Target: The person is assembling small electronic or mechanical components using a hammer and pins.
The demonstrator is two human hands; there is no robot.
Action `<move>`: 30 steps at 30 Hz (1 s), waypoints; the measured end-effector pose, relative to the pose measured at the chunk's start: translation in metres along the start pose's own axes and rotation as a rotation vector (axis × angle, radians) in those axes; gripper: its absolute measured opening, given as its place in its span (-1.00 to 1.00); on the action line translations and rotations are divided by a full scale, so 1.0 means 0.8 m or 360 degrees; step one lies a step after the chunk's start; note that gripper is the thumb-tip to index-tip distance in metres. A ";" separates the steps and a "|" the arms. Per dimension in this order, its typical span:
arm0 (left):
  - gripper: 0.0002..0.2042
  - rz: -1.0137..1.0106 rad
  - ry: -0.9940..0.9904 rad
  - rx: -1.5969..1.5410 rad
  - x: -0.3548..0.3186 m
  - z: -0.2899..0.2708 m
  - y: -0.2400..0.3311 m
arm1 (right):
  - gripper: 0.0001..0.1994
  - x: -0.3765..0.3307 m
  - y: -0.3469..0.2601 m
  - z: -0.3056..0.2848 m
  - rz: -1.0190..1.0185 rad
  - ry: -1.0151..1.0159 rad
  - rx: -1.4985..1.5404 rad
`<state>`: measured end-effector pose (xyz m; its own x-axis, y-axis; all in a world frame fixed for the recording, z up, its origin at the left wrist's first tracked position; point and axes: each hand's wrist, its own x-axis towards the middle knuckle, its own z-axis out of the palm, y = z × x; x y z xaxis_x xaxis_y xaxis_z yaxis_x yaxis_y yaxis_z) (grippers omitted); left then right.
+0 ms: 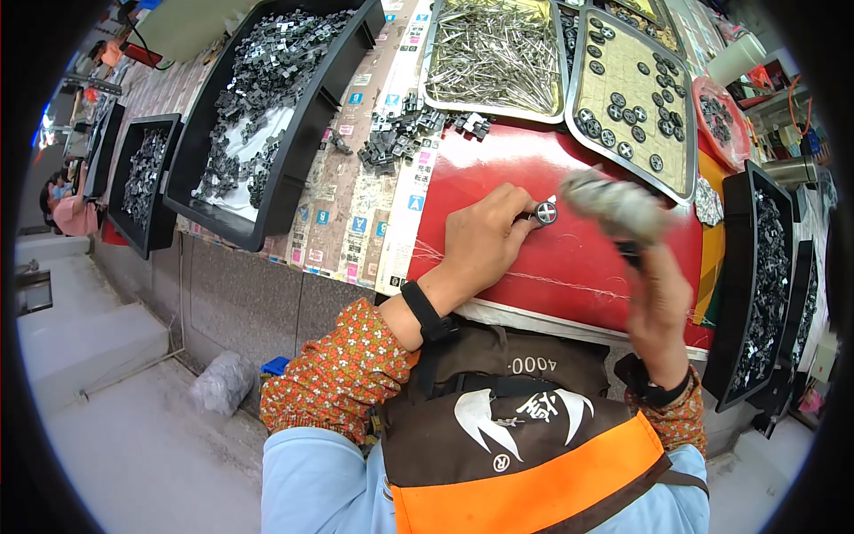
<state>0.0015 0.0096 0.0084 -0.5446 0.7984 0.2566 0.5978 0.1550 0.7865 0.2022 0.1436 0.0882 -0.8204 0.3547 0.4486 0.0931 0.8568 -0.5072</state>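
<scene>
My left hand (480,233) rests on the red work surface (560,298), its fingertips pinched on a small black wheel (546,213) with a silver cross on its face. A small whitish tip shows just above the wheel. My right hand (660,298) is closed around the dark handle of a mallet-like tool. The tool's thick head (614,205), apparently wrapped in pale material, is smeared by motion and hangs to the right of the wheel, apart from it.
A metal tray (616,78) with several similar wheels and a tray (492,110) of thin metal pins lie beyond the red surface. Loose black clips (400,133) are heaped left of it. Black bins of small parts stand left (233,233) and right (737,294).
</scene>
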 end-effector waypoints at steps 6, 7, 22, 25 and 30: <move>-0.87 0.0038 0.0020 -0.0015 0.003 0.002 -0.003 | -0.29 -0.002 -0.001 0.015 0.0233 -0.0226 -0.0090; -0.87 0.0044 0.0018 -0.0010 0.003 0.000 -0.003 | -0.31 0.000 0.001 0.012 0.0273 -0.0164 -0.0045; -0.84 -0.1068 -0.0308 -0.1686 0.007 -0.057 0.025 | -0.55 -0.019 0.042 -0.021 0.0330 0.0009 -0.0841; -0.85 -0.1076 -0.0316 -0.1710 0.005 -0.060 0.043 | -0.71 0.013 0.014 0.003 0.0306 -0.0007 -0.0042; -0.87 -0.1016 -0.0358 -0.1608 -0.001 -0.057 0.062 | -0.72 0.038 -0.018 0.033 0.0756 -0.0267 0.1195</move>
<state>0.0044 -0.0097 0.0727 -0.3996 0.8427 -0.3608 -0.5227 0.1139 0.8449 0.1608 0.1318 0.0896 -0.8665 0.4990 -0.0142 0.0986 0.1432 -0.9848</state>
